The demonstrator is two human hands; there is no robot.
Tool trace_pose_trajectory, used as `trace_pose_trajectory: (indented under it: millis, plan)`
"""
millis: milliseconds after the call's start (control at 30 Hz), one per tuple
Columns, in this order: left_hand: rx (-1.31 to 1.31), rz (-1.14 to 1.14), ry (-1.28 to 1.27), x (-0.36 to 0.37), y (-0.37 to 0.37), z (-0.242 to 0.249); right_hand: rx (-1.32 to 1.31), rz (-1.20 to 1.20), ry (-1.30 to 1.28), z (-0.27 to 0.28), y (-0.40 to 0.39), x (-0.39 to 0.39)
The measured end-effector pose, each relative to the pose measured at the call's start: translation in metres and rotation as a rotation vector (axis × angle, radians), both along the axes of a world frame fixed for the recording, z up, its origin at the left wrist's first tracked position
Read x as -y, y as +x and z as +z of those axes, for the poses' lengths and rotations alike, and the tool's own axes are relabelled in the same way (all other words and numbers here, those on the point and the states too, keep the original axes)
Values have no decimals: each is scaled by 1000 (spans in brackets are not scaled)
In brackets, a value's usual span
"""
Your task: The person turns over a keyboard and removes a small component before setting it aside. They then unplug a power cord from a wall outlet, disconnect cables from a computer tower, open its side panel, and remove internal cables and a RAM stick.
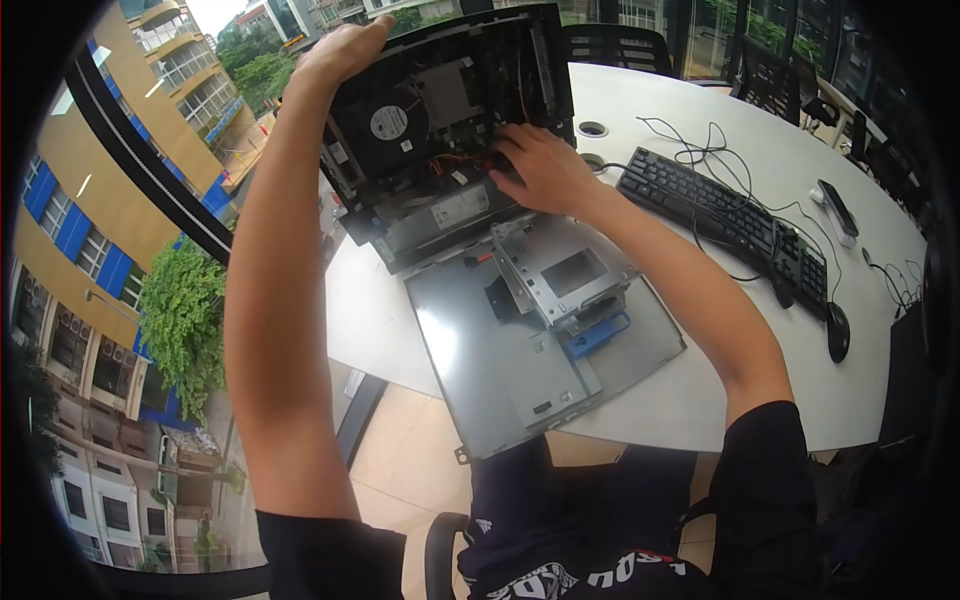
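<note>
An open black desktop computer case stands tilted up on the table, its inside facing me. A round fan with a white label, a metal power supply and thin orange cables show within it. My left hand grips the case's upper left corner, with some fingers hidden behind the edge. My right hand reaches into the case beside the cables, fingers curled; what its fingertips hold is hidden. In front of the case lies a flat metal side panel, bearing a metal drive bracket with a blue lever.
On the white table, to the right, are a black keyboard with tangled cables, a mouse and a small black-and-white device. A window lies to the left. Office chairs stand behind the table.
</note>
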State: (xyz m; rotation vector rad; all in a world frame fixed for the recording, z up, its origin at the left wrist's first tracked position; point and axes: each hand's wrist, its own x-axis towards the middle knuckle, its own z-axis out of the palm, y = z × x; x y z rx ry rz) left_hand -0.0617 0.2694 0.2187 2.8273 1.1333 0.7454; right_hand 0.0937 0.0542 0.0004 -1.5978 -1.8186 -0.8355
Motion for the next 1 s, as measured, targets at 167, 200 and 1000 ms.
trace_pose_trajectory:
  millis: [167,200,1000]
  plan:
    - [15,14,-1,-4,2,-2,-44,-27,-79,-7,0,-5]
    - [8,4,-8,-11,3,-1,-80,-30,-106,-7,-1,-4]
    - [-7,-125,20,-2,0,3,-31,-138,-108,-9,-4,-2]
